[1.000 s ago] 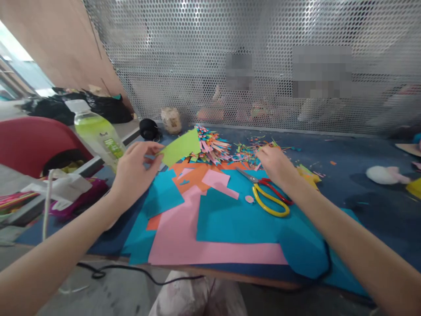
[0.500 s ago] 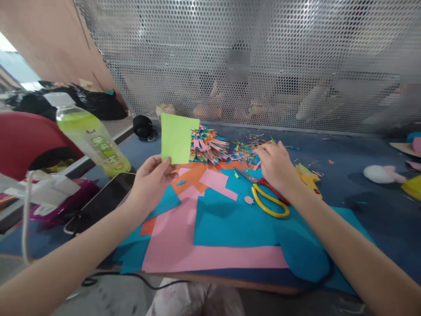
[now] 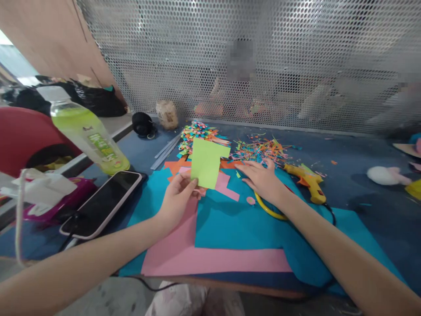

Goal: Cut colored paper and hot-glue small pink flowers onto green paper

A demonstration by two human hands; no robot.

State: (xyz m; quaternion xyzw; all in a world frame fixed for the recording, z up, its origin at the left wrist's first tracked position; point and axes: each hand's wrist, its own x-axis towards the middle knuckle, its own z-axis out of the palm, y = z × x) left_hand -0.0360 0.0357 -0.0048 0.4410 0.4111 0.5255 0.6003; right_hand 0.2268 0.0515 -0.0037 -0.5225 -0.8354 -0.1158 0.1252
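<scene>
A light green paper piece [image 3: 205,164] with a notched corner is pinched at its lower left in my left hand [image 3: 179,197], above the stacked sheets. My right hand [image 3: 263,180] reaches over the scissors [image 3: 268,210], its fingers extended and covering the blades and most of the red handle; whether it touches them is unclear. Below lie a blue sheet [image 3: 237,224] and a pink sheet [image 3: 171,245], with a small pink disc [image 3: 251,200] on the blue one. Fringed multicolour strips [image 3: 200,131] stand behind the green piece.
Paper scraps [image 3: 259,149] lie before the perforated metal screen [image 3: 210,57]. A yellow glue gun [image 3: 307,180] is on the right, with its cord. On the left are a bottle [image 3: 92,136], a phone [image 3: 105,202] and glue sticks [image 3: 166,151].
My left hand has moved right with the green paper, now in front of the fringed strips. My right hand has come down and left over the scissors, its fingers straightening. The glue gun is more exposed.
</scene>
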